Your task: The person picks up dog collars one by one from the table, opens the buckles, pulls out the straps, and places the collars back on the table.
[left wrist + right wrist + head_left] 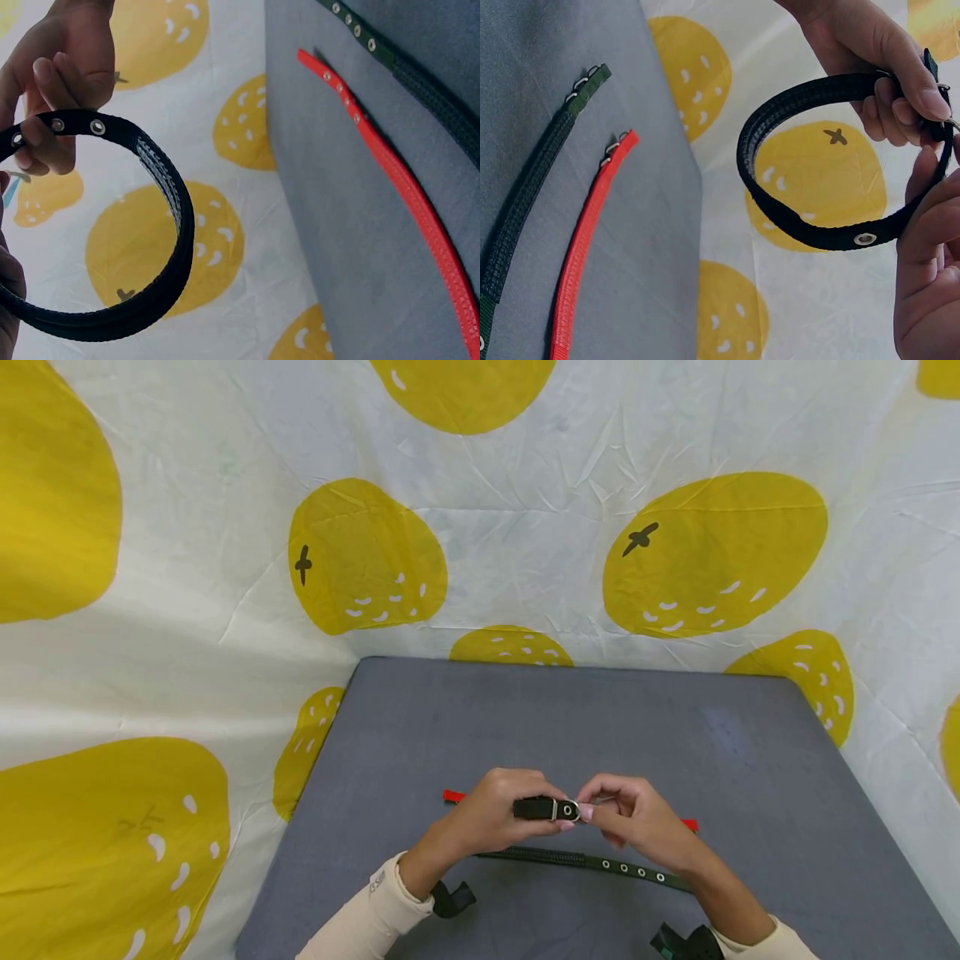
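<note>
A black dog collar (534, 808), bent into a loop, is held up between both hands over the table. My left hand (501, 810) grips it near the metal buckle (555, 809) and ring. At that ring, the right hand (637, 818) has thumb and fingers pinched on the collar. In the left wrist view, the right hand's fingers (49, 146) hold the strap end with metal eyelets (97, 127). The right wrist view shows the left thumb (930, 101) pressing beside the buckle and the padded loop (780, 109) hanging round between the hands.
On the grey table (570, 718) lie a red collar (420, 199), partly behind the hands in the head view, and a dark green collar (570, 857) nearer the person. A white cloth (517, 568) printed with yellow fruit hangs behind and beside the table.
</note>
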Demonstrator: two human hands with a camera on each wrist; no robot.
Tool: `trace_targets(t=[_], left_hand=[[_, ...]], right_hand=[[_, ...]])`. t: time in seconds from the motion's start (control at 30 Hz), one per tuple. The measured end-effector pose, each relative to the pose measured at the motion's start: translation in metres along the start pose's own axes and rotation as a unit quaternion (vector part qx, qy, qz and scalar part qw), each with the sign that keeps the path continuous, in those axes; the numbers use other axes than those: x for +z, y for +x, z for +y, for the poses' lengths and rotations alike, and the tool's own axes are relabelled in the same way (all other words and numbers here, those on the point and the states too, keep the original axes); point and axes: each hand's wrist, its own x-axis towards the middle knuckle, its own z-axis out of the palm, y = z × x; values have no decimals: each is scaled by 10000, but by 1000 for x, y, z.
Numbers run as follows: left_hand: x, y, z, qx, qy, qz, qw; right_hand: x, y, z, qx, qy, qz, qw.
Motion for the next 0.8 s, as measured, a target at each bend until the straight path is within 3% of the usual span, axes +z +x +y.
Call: trace_targets(t=[0.27,0.47,0.63,0.8], left_hand=[[2,-1,-1,-125,113,-74,9998],[4,-2,-2,-13,225,-54,9997],[4,-4,-3,53,301,-38,9995],[3,-7,-3,-83,273,-3,9996]], right_hand=[[1,0,4,106,-164,95,9998],[2,0,4,-111,-60,64,9999],[4,1,6,-66,-140,160,9998],[2,0,10,-67,-237,212,9995]])
